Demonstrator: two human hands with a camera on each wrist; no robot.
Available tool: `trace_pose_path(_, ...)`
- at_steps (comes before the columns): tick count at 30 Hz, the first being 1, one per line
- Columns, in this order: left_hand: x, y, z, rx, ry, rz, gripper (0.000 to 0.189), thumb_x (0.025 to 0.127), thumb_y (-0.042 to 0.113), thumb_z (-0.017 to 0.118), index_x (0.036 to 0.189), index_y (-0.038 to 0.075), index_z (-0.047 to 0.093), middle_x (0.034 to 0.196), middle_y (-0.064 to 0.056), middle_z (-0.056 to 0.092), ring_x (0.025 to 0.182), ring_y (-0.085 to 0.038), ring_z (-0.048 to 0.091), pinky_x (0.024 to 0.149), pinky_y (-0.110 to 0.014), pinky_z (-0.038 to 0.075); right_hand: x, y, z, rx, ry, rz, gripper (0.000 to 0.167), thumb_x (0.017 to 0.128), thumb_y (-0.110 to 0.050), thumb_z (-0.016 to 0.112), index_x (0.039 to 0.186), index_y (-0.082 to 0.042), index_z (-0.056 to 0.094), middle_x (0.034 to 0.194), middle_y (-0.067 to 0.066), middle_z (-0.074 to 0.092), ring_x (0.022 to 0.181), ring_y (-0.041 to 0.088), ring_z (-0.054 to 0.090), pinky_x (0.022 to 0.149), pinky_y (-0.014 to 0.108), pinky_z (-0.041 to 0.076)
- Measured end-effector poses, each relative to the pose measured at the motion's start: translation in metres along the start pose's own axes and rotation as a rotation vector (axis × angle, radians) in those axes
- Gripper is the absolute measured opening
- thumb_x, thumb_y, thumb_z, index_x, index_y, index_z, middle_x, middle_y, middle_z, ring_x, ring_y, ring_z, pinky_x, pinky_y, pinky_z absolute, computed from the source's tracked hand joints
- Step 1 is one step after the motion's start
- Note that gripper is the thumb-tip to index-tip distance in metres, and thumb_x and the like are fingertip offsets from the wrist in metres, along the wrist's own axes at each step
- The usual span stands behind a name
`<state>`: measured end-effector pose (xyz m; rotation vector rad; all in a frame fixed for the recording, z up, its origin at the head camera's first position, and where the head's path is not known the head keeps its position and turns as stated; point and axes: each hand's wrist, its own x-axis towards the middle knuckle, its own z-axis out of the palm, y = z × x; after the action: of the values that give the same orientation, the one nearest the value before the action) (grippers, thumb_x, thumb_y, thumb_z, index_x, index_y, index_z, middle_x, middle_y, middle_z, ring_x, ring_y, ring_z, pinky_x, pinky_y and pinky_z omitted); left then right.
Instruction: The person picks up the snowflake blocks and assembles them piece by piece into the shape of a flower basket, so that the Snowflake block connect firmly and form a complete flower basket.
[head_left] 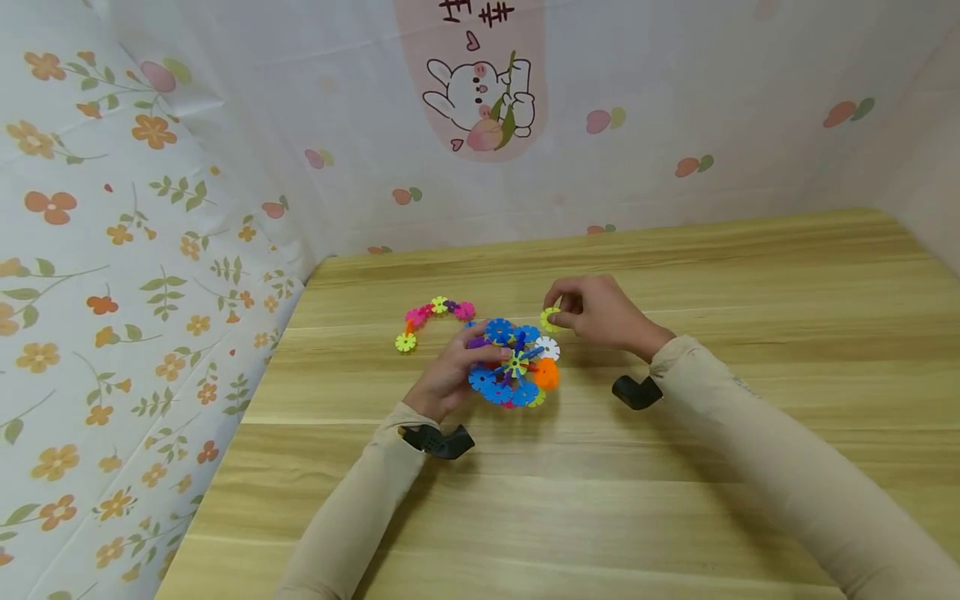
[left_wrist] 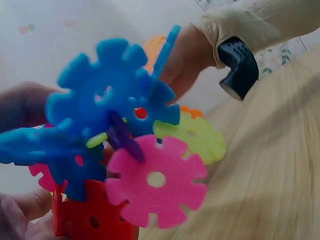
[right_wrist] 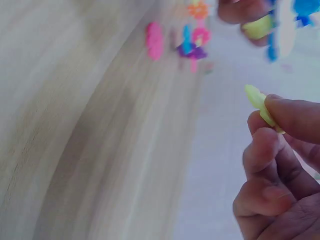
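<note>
My left hand [head_left: 447, 372] holds a rounded cluster of interlocked notched plastic discs [head_left: 498, 392], mostly blue, with orange, white, yellow, purple and red ones. In the left wrist view a pink disc [left_wrist: 156, 181] and a red disc [left_wrist: 92, 215] show on the cluster's near side. My right hand [head_left: 603, 312] pinches a single yellow-green notched disc [head_left: 551, 319] between thumb and finger, just right of the cluster and apart from it. The right wrist view shows that yellow disc [right_wrist: 261, 106] nearly edge-on at the fingertips.
A curved chain of joined discs [head_left: 439, 305] in pink, yellow, purple and orange lies on the wooden table [head_left: 675, 517] behind my left hand. A white printed cloth [head_left: 315, 100] hangs behind the table and along its left side. Black devices [head_left: 636, 392] are strapped at both wrists.
</note>
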<state>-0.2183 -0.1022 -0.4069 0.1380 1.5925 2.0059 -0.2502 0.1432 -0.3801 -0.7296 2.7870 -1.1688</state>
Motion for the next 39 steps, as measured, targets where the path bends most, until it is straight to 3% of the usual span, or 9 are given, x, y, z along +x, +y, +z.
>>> trace_pose_path(6, 0.004, -0.001, 0.007, -0.013, -0.043, -0.025, 0.057, 0.097, 0.012, 0.053, 0.151, 0.004, 0.038, 0.124, -0.004, 0.059, 0.103, -0.016, 0.068, 0.086, -0.031, 0.061, -0.014, -0.014, -0.013, 0.089, 0.025, -0.002, 0.012, 0.093, -0.011, 0.07, 0.104, -0.011, 0.074, 0.073, 0.005, 0.065, 0.055, 0.02, 0.055, 0.054, 0.027, 0.046)
trace_pose_path(10, 0.007, -0.002, 0.01, -0.017, -0.082, -0.035, 0.054, 0.096, 0.013, 0.054, 0.148, 0.003, 0.042, 0.117, -0.002, 0.063, 0.1, -0.015, 0.069, 0.084, -0.03, 0.062, -0.019, -0.021, -0.016, 0.122, 0.029, -0.014, 0.014, 0.093, -0.013, 0.072, 0.106, -0.012, 0.076, 0.07, 0.003, 0.067, 0.055, 0.025, 0.057, 0.053, 0.028, 0.047)
trace_pose_path(14, 0.008, -0.003, 0.013, -0.015, -0.108, -0.028, 0.049, 0.094, 0.014, 0.054, 0.142, 0.006, 0.047, 0.112, 0.0, 0.066, 0.096, -0.014, 0.071, 0.082, -0.029, 0.062, -0.021, -0.026, -0.016, 0.128, 0.025, -0.033, 0.014, 0.093, -0.014, 0.072, 0.106, -0.011, 0.077, 0.069, 0.001, 0.067, 0.054, 0.022, 0.056, 0.052, 0.027, 0.045)
trace_pose_path(26, 0.01, -0.003, 0.018, -0.004, -0.162, 0.009, 0.041, 0.095, 0.012, 0.053, 0.135, 0.007, 0.052, 0.109, 0.002, 0.067, 0.094, -0.011, 0.07, 0.083, -0.026, 0.061, -0.028, -0.035, -0.018, 0.012, 0.114, -0.133, 0.013, 0.092, -0.01, 0.072, 0.102, -0.007, 0.079, 0.072, 0.004, 0.071, 0.059, 0.009, 0.056, 0.057, 0.022, 0.048)
trace_pose_path(32, 0.011, -0.003, 0.02, -0.017, -0.172, 0.017, 0.036, 0.094, 0.011, 0.052, 0.13, 0.01, 0.054, 0.108, 0.002, 0.067, 0.093, -0.011, 0.07, 0.082, -0.026, 0.061, -0.029, -0.04, -0.021, 0.026, 0.09, -0.138, 0.012, 0.091, -0.008, 0.073, 0.101, -0.007, 0.079, 0.071, 0.003, 0.07, 0.058, 0.009, 0.056, 0.056, 0.021, 0.048)
trace_pose_path(39, 0.009, -0.003, 0.022, -0.031, -0.193, 0.025, 0.033, 0.093, 0.01, 0.052, 0.126, 0.012, 0.057, 0.105, 0.003, 0.068, 0.091, -0.01, 0.07, 0.082, -0.026, 0.061, -0.033, -0.043, -0.027, 0.03, 0.109, -0.083, 0.011, 0.092, -0.01, 0.072, 0.101, -0.007, 0.079, 0.072, 0.003, 0.07, 0.058, 0.012, 0.055, 0.056, 0.021, 0.045)
